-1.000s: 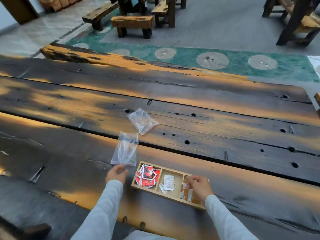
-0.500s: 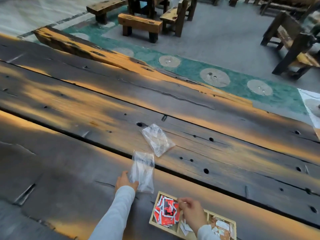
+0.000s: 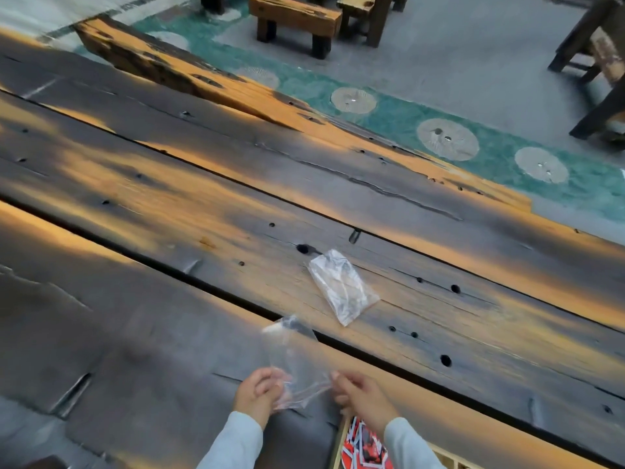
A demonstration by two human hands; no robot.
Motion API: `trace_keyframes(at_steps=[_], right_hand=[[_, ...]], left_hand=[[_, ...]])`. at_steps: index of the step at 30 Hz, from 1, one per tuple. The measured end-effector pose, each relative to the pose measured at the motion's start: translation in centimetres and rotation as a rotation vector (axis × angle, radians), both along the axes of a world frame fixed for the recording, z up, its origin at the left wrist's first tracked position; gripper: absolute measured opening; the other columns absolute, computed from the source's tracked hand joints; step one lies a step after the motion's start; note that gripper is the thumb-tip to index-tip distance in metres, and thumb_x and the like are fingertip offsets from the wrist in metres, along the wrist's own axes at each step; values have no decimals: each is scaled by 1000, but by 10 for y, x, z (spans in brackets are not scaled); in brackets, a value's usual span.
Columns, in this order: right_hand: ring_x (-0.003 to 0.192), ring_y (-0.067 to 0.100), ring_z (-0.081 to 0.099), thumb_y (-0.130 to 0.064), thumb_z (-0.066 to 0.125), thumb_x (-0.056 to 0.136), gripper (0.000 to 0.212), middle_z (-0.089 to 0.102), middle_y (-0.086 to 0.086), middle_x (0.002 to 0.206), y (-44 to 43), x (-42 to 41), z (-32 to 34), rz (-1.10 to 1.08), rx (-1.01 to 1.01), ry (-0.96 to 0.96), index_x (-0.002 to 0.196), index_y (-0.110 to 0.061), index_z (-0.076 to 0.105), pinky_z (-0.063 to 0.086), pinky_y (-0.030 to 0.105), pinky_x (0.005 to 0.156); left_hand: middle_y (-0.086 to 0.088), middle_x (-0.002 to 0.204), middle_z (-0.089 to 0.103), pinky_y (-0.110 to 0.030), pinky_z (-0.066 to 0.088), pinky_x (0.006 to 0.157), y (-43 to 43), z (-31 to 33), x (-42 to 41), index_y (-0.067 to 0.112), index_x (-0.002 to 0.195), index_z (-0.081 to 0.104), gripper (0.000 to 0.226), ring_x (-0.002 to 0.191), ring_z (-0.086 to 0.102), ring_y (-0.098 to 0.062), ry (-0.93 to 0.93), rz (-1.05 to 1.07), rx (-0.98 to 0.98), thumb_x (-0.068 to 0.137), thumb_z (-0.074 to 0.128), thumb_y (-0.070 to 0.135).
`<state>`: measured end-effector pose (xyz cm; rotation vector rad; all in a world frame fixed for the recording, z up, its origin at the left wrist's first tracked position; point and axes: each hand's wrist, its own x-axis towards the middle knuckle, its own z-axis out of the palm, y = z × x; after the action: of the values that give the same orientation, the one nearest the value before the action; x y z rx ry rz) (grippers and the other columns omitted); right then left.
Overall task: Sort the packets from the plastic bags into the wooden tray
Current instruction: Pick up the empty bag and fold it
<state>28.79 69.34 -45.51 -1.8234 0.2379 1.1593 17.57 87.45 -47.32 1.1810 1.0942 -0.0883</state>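
Note:
A clear plastic bag (image 3: pixel 293 358) stands up off the table, and both my hands pinch its near edge. My left hand (image 3: pixel 259 394) grips the bag's left corner, my right hand (image 3: pixel 359 396) its right corner. A second clear plastic bag (image 3: pixel 341 286) lies flat on the planks farther away. The wooden tray (image 3: pixel 337 445) shows only at the bottom edge, mostly hidden by my right sleeve, with red packets (image 3: pixel 363 446) in its left compartment. I cannot tell whether the held bag has anything inside.
The long dark plank table (image 3: pixel 169 204) has gaps between boards and several holes. Beyond its far edge lie a green floor strip, a wooden bench (image 3: pixel 294 20) and chair legs at the right.
My right hand has left the tray and joined the left on the nearer bag, which is now lifted. The camera view has tilted up, pushing the tray to the bottom edge.

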Motion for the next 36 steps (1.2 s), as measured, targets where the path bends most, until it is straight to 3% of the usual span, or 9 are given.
trace_keyframes(at_steps=[6, 11, 13, 17, 20, 25, 29, 33, 36], right_hand=[[73, 9, 75, -9, 67, 97, 15, 82, 3, 89, 28, 31, 16, -46, 176, -68, 108, -5, 76, 56, 18, 66], [77, 16, 68, -9, 66, 98, 16, 74, 11, 92, 34, 96, 15, -78, 74, -262, 112, -15, 71, 56, 19, 65], [73, 14, 66, -11, 65, 98, 18, 70, 7, 86, 35, 125, 10, -67, 17, -338, 114, -15, 70, 55, 18, 64], [84, 19, 72, -19, 68, 96, 27, 73, 0, 87, 36, 175, -11, 34, -132, -381, 122, -17, 68, 61, 45, 92], [104, 25, 69, -24, 65, 98, 37, 72, 1, 105, 40, 196, -26, 183, -281, -401, 133, -17, 62, 53, 42, 101], [142, 32, 42, -34, 63, 97, 59, 47, 9, 153, 46, 212, -49, 349, -446, -491, 151, -17, 43, 35, 48, 121], [138, 33, 47, -38, 65, 96, 63, 50, 13, 150, 52, 220, -62, 333, -417, -450, 150, -14, 42, 38, 47, 118], [112, 28, 68, -38, 68, 93, 55, 73, 7, 119, 50, 219, -70, 225, -328, -289, 140, -13, 55, 52, 45, 106], [90, 22, 75, -39, 71, 90, 32, 79, 1, 96, 43, 212, -68, 163, -216, -204, 112, -16, 74, 60, 43, 93]], left_hand=[[-6, 81, 79, -37, 52, 83, 11, 21, 35, 3, 88, 62, 24, 83, 67, -26, -112, 22, -61, 86, 56, -20], [-7, 86, 73, -11, 54, 61, 7, 22, 112, 0, 101, 68, 17, 79, 67, -15, -102, -16, 13, 87, 64, -7], [-11, 90, 73, -14, 55, 63, 7, 16, 144, 1, 101, 67, 17, 77, 68, -17, -92, -10, 10, 86, 65, -6], [-9, 104, 71, -27, 57, 72, 7, -5, 189, 10, 105, 69, 18, 83, 66, -18, 29, -52, -3, 88, 68, 10], [-1, 118, 66, -36, 51, 98, 8, -27, 209, 17, 115, 65, 31, 107, 62, -23, 182, -138, 95, 84, 71, 21], [-4, 124, 62, -33, 43, 103, 12, -43, 220, 13, 131, 50, 57, 111, 57, -23, 278, -78, 83, 83, 75, 28], [8, 96, 60, -34, 45, 99, 12, -48, 228, 17, 126, 50, 51, 100, 58, -21, 292, -43, 68, 82, 74, 27], [-3, 104, 70, -39, 53, 97, 11, -50, 233, 19, 98, 60, 21, 95, 67, -25, 269, -76, 74, 81, 72, 21], [-3, 102, 74, -43, 56, 94, 12, -51, 229, 21, 93, 68, 16, 93, 70, -25, 215, -123, 77, 78, 71, 16]])
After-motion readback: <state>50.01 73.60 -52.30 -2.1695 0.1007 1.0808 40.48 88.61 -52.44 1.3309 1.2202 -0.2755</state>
